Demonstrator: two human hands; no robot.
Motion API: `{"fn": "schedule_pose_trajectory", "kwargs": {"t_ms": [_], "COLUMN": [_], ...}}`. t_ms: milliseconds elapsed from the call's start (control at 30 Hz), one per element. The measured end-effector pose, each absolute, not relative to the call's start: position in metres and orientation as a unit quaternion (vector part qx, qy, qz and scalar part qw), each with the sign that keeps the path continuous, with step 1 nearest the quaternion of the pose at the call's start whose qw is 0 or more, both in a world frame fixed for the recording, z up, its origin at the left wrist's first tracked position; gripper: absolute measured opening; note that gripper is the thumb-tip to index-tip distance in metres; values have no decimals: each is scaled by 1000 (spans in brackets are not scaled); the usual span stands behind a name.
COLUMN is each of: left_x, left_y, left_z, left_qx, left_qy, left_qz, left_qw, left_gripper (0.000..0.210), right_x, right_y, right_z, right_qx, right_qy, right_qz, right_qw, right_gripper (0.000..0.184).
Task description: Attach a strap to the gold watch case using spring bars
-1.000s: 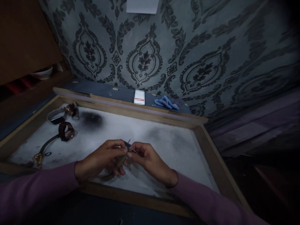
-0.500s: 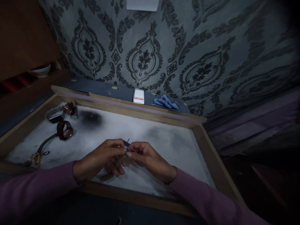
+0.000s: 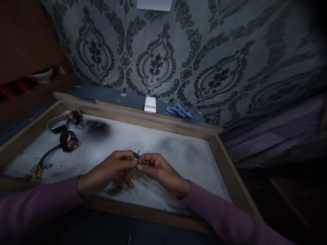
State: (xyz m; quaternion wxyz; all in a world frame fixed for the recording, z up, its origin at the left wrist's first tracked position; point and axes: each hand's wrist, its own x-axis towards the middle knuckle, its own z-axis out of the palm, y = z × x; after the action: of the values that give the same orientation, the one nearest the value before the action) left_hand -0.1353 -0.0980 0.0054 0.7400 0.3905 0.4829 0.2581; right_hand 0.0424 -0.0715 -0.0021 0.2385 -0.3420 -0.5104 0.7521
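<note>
My left hand [image 3: 104,174] is closed in a pinch on an olive-brown watch strap [image 3: 128,174], which hangs below the fingertips with the other fingers curled behind it. My right hand [image 3: 163,174] meets it tip to tip, thumb and forefinger pinched together. Between and just behind the fingertips shows a small dark bluish piece [image 3: 136,156] with a thin dark prong sticking up. A fine, light sliver pokes out by the right fingers. What exactly the right fingers grip is mostly hidden. Both hands are above the white floor of a shallow wooden tray [image 3: 153,120].
In the tray's left part lie a dark-strapped wristwatch [image 3: 68,141], a gold-coloured watch [image 3: 37,172], a watch with a dark face [image 3: 58,128], brown pieces [image 3: 74,117] and a small black ring [image 3: 48,166]. Behind the rim are a white card [image 3: 150,103] and a blue cloth [image 3: 179,110].
The whole view has shifted slightly, so everything sits a little further left. Both hands keep their pinch at the same spot over the tray; the strap tilts about as before.
</note>
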Motion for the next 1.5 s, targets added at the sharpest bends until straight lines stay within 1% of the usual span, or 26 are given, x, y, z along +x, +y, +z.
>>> {"fn": "schedule_pose_trajectory", "kwargs": {"t_ms": [133, 400, 567, 767, 900, 1033, 1300, 1500], "left_x": [-135, -135, -136, -136, -138, -138, -134, -134], "left_y": [-99, -97, -97, -97, -98, -99, -98, -99], "left_z": [4, 6, 6, 5, 0, -2, 1, 0], "left_qx": [393, 396, 408, 404, 399, 394, 438, 443], "left_qy": [481, 477, 464, 460, 450, 432, 456, 456], "left_qz": [260, 253, 245, 231, 239, 251, 260, 260], "left_qw": [739, 742, 747, 757, 762, 772, 730, 726], "left_gripper": [29, 32, 30, 27, 25, 27, 36, 32], "right_x": [42, 44, 43, 43, 42, 42, 42, 43], "right_y": [-72, -75, -75, -74, -74, -74, -74, -74], "right_z": [-4, -2, -4, -8, -9, -7, -6, -8], "right_qx": [-344, -362, -357, -346, -341, -340, -346, -334], "right_qy": [-525, -552, -546, -541, -532, -520, -533, -557], "right_qz": [735, 709, 714, 726, 735, 742, 730, 717], "right_qw": [257, 247, 255, 245, 248, 252, 253, 255], "right_gripper": [30, 29, 30, 29, 27, 26, 29, 29]}}
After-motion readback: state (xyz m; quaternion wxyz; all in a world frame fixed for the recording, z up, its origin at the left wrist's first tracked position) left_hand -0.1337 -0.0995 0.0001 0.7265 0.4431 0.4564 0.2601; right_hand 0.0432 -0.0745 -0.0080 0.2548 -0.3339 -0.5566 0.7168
